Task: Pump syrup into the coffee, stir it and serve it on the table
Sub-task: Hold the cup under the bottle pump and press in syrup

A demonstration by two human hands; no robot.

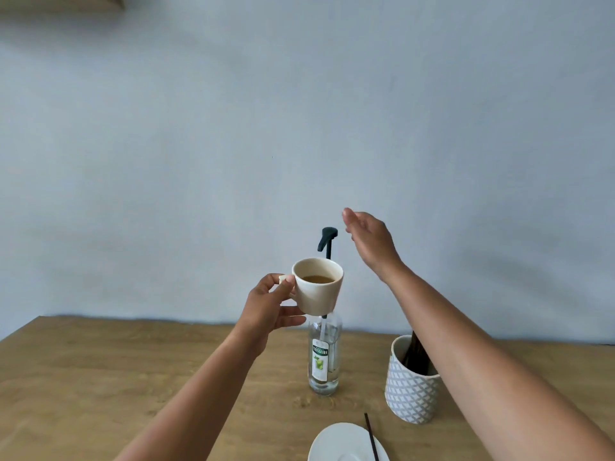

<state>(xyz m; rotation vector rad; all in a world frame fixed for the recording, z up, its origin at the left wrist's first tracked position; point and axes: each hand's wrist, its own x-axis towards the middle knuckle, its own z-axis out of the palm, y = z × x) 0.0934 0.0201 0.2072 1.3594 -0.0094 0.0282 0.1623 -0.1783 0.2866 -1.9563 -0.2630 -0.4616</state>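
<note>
Left hand [269, 301] pinches the handle of the cream cup [317, 286], thumb on top, fingers curled beneath. The cup is in the air, tilted slightly, just below the spout of the black pump head [327, 239] and in front of the syrup bottle's neck. Coffee [317, 279] sits low in the cup.

Right hand [369, 241] is wide, fingers straight, holding nothing. It hovers just right of the pump head and slightly above it, apart from it.

Handling, judged: the cup looks ceramic, so rigid and breakable, and the liquid will slosh if jolted. The handle grip suits it. The syrup bottle [324, 357] is clear, tall and narrow, so it may tip; press the pump straight down.

Surroundings: the bottle stands mid-desk [100, 377]. A patterned holder [411, 390] with dark sticks [416, 354] stands to its right, under the right forearm, so it could be knocked. Near edge: a white saucer [346, 442] with a thin dark stirrer [371, 437] across it.
</note>
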